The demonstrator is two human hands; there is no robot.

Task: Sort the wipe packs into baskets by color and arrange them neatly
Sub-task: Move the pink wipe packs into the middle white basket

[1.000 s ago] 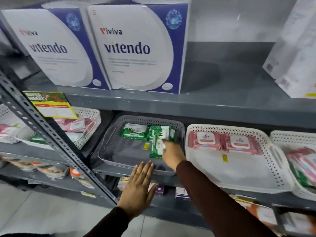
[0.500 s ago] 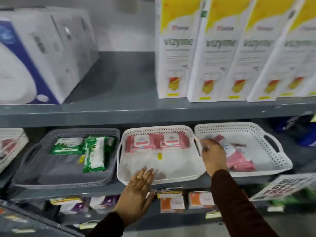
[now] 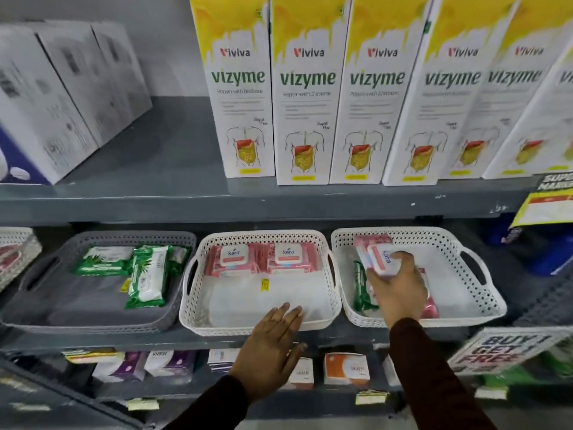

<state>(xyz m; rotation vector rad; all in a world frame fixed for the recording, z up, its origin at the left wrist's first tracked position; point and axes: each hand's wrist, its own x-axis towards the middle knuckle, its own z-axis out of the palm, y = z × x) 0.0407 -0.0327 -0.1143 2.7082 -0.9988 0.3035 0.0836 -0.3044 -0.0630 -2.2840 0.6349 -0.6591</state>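
Three baskets stand side by side on the middle shelf. The grey basket (image 3: 93,321) on the left holds three green wipe packs (image 3: 147,274). The middle white basket (image 3: 260,327) has two pink packs (image 3: 263,259) lined up along its back. In the right white basket (image 3: 483,293) my right hand (image 3: 398,290) is shut on a pink wipe pack (image 3: 373,252), lifted and tilted. A green pack (image 3: 361,287) and more pink packs (image 3: 431,305) lie under it. My left hand (image 3: 273,342) rests flat, fingers spread, on the middle basket's front rim.
Tall yellow-and-white cartons (image 3: 304,103) fill the shelf above, with white boxes (image 3: 62,97) to their left. Another white basket (image 3: 15,252) shows at the far left edge. Small boxes (image 3: 345,369) sit on the shelf below. Promo signs (image 3: 508,349) hang at the right.
My view swung right from the grey basket. My right hand left the green packs, reached into the right basket and took hold of a pink pack. My left hand moved onto the middle basket's rim.
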